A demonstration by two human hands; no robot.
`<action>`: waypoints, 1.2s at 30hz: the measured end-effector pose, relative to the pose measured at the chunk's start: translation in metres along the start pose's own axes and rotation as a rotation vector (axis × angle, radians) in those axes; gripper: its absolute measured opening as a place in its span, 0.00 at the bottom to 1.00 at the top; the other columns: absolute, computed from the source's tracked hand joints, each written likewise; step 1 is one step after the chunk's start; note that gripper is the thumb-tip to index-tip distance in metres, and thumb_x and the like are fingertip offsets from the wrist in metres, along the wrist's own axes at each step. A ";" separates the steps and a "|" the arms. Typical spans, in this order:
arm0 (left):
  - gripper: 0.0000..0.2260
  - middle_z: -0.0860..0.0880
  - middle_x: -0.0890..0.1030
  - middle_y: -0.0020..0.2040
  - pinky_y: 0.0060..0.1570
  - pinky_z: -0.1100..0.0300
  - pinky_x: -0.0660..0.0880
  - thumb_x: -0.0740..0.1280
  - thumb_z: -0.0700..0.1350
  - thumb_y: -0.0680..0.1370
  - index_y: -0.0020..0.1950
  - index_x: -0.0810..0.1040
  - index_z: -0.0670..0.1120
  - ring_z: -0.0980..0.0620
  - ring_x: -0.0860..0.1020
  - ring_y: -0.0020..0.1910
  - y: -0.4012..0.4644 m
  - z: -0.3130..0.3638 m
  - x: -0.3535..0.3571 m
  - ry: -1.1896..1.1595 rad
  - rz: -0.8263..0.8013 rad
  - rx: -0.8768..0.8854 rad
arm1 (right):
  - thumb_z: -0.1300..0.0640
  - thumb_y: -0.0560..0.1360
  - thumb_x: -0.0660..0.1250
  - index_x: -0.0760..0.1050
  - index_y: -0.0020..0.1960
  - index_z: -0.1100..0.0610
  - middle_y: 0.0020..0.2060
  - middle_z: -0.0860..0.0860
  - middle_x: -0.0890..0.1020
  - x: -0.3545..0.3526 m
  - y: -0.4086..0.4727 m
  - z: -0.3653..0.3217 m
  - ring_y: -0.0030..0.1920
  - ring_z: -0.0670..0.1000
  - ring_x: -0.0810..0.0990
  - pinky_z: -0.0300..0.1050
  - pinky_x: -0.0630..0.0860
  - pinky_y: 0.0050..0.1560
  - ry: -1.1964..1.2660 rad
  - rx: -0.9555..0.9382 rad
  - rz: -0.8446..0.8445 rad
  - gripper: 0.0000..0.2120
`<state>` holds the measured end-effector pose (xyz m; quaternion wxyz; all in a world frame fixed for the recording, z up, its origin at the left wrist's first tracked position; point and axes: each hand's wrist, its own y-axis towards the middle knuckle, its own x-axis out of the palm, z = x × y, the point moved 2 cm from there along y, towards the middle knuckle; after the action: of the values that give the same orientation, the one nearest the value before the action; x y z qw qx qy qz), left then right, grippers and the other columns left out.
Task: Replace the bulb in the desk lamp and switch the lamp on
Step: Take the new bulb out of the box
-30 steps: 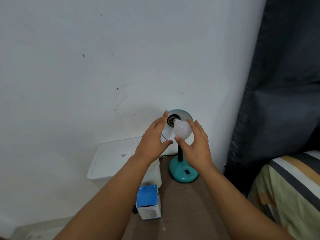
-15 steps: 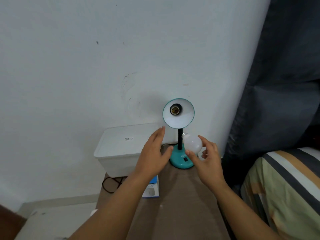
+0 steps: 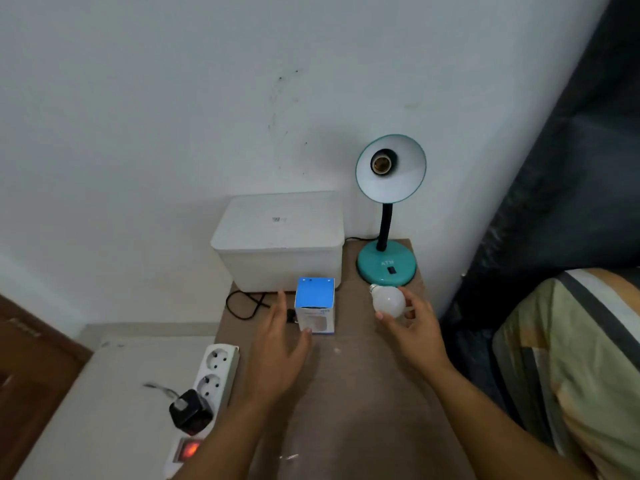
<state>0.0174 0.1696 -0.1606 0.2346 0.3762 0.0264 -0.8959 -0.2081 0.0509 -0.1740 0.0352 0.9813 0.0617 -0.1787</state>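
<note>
While the left hand reaches out flat with its fingers spread and holding nothing, a white power strip lies at the far left, with a black plug stuck in it and a red switch glowing. The left thumb tip touches the small blue and white box standing on the brown bench. Behind the box sits a big white tub with a lid. To the right, the teal desk lamp stands with its socket bare. Just in front of the lamp's base, the right hand grips the white bulb in its fingers, above the bench. A striped bed is at the far right.
</note>
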 end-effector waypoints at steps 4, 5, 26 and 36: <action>0.36 0.53 0.63 0.78 0.73 0.49 0.64 0.63 0.60 0.75 0.80 0.55 0.50 0.52 0.64 0.75 -0.009 -0.024 0.008 0.058 -0.085 -0.083 | 0.54 0.69 0.76 0.72 0.63 0.49 0.58 0.47 0.74 0.014 0.000 0.011 0.51 0.43 0.75 0.31 0.72 0.49 0.005 0.062 -0.051 0.25; 0.37 0.52 0.59 0.79 0.75 0.51 0.60 0.63 0.59 0.76 0.80 0.53 0.49 0.52 0.60 0.77 -0.010 -0.027 0.010 0.082 -0.094 -0.100 | 0.53 0.68 0.77 0.73 0.63 0.48 0.58 0.48 0.74 0.018 0.002 0.014 0.52 0.43 0.75 0.37 0.75 0.52 0.011 0.081 -0.053 0.26; 0.39 0.47 0.60 0.79 0.74 0.59 0.49 0.62 0.63 0.74 0.79 0.57 0.45 0.50 0.52 0.79 0.002 -0.065 0.045 0.237 -0.115 -0.120 | 0.41 0.62 0.76 0.69 0.65 0.43 0.59 0.41 0.75 0.057 0.029 0.039 0.59 0.46 0.74 0.54 0.74 0.60 -0.195 0.065 -0.107 0.34; 0.37 0.53 0.69 0.73 0.71 0.55 0.67 0.73 0.53 0.73 0.78 0.61 0.50 0.55 0.65 0.73 0.006 -0.038 0.044 -0.096 0.011 -0.102 | 0.55 0.75 0.69 0.77 0.62 0.52 0.56 0.44 0.77 0.047 0.025 -0.019 0.55 0.41 0.76 0.40 0.76 0.54 -0.167 -0.176 -0.161 0.15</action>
<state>0.0182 0.1552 -0.2176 0.2592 0.3205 0.0585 -0.9092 -0.1546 0.0328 -0.1719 0.1117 0.9481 0.1524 -0.2559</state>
